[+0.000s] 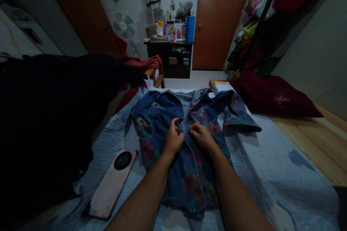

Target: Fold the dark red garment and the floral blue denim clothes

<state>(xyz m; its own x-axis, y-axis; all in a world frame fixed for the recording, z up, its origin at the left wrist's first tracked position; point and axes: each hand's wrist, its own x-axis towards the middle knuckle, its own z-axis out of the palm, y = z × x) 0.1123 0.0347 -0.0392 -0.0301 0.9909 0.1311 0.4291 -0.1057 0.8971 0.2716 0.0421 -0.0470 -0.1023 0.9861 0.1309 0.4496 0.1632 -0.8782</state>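
Observation:
A blue denim jacket (179, 173) with a floral print lies spread on the bed, its collar end away from me. The lower front is closed, while the upper front parts in a V. My left hand (174, 138) pinches the left front edge partway up. Opposite it, my right hand (202, 136) grips the right front edge with bent fingers. A small gap separates the two hands. One round button (189, 151) shows on the front just below them. The jacket's right sleeve (240, 113) stretches out to the side.
A pink phone (112, 184) lies face down left of the jacket on the pale blue bedsheet (273, 158). Dark clothing (51, 115) is heaped at the left. A maroon pillow (276, 95) rests at the right. Beyond the bed stand a fan (124, 25) and a dark cabinet (154, 51).

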